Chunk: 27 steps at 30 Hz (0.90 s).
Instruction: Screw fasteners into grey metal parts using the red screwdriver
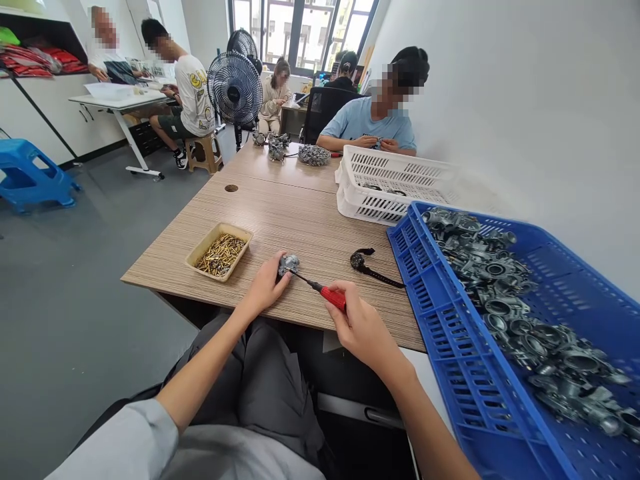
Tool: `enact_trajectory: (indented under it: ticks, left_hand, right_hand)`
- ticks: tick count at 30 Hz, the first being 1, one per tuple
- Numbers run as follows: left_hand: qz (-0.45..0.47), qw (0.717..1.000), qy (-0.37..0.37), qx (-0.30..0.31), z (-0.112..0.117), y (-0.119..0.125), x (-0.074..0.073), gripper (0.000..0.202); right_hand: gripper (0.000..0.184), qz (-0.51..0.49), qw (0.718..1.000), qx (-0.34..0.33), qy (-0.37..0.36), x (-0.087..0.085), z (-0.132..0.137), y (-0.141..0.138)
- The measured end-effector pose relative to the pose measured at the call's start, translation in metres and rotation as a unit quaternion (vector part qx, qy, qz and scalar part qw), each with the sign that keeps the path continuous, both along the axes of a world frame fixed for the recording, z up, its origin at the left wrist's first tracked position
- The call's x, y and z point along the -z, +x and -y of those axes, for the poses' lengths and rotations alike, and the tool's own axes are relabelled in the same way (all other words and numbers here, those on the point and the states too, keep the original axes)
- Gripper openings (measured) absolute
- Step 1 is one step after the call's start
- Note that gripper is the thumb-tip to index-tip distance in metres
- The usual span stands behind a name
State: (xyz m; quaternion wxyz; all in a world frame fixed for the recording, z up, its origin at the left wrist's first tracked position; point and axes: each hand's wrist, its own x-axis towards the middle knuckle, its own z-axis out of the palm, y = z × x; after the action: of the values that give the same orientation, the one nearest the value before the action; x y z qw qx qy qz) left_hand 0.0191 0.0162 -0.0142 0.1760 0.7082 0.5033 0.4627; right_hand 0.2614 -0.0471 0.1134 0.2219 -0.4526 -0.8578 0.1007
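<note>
Near the table's front edge, my left hand (267, 283) is closed around a small grey metal casting (289, 263), which looks like a carburetor body. My right hand (357, 320) grips a screwdriver (332, 297) by its red handle. Its dark shaft slants left, with the tip at the casting; whether it sits in a screw is too small to tell. Left of my left hand stands a beige tray (192, 268) full of small brass-coloured parts (223, 254). A black wristwatch (357, 261) lies to the right, beyond the screwdriver.
On my right, a blue crate (425, 320) holds many metal castings (500, 270). Behind it stands a white crate (367, 208). More castings (314, 155) lie at the table's far end, where a person in a blue shirt (370, 120) works. A fan (235, 87) stands beyond the table.
</note>
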Motion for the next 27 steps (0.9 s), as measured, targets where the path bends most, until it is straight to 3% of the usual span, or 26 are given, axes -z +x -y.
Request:
enact_trajectory:
  ticks: [7, 11, 16, 19, 24, 27]
  left_hand:
    - [-0.001, 1.000, -0.001, -0.002, 0.000, 0.000, 0.000, 0.055]
    - [-0.004, 1.000, 0.003, -0.001, 0.000, 0.000, 0.000, 0.055]
    - [0.000, 1.000, 0.003, -0.001, 0.000, 0.001, 0.000, 0.054]
    - [0.001, 1.000, 0.000, -0.001, 0.000, 0.001, -0.001, 0.054]
    - [0.001, 1.000, -0.005, 0.000, 0.000, 0.001, -0.001, 0.054]
    - [0.002, 1.000, -0.005, -0.002, 0.000, 0.001, -0.001, 0.054]
  right_hand:
    - [0.038, 0.070, 0.985, 0.124, 0.101, 0.019, -0.005, -0.007]
    - [0.032, 0.036, 0.989, 0.129, 0.066, 0.014, -0.002, -0.009]
    - [0.027, -0.023, 0.999, 0.042, -0.024, 0.001, 0.001, -0.003]
    - [0.020, -0.008, 1.000, 0.016, -0.014, 0.002, -0.001, -0.001]
    - [0.027, 0.056, 0.990, 0.128, 0.020, 0.008, -0.004, -0.003]
    - [0.030, 0.066, 0.986, 0.150, 0.011, 0.006, -0.004, -0.005]
